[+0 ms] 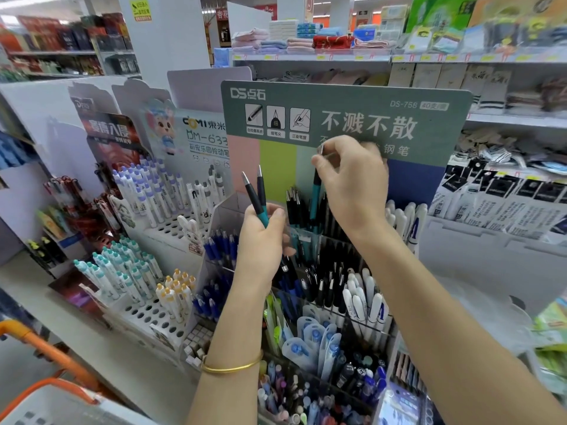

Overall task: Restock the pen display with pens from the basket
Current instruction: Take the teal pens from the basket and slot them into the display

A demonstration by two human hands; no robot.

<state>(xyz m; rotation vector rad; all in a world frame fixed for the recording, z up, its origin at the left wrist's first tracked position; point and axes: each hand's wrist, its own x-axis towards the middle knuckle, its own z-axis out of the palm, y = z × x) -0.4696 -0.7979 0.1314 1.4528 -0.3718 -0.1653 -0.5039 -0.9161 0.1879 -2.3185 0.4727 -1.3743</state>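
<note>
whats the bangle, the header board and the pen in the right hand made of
Bangle: looks like metal, gold-coloured and polished, with a bright glint along its edge.
Header board: probably printed card, matte; it is thin and flat with rounded corners and no glare.
Pen in the right hand: seemingly plastic, a teal barrel with a dull sheen; its top is too blurred to judge.

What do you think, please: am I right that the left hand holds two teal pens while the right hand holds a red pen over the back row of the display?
Not quite. The head view shows that the pen pinched by the right hand is teal, not red. The rest stands: the left hand holds two teal pens, and the right hand holds its pen over the back row of the display.
</note>
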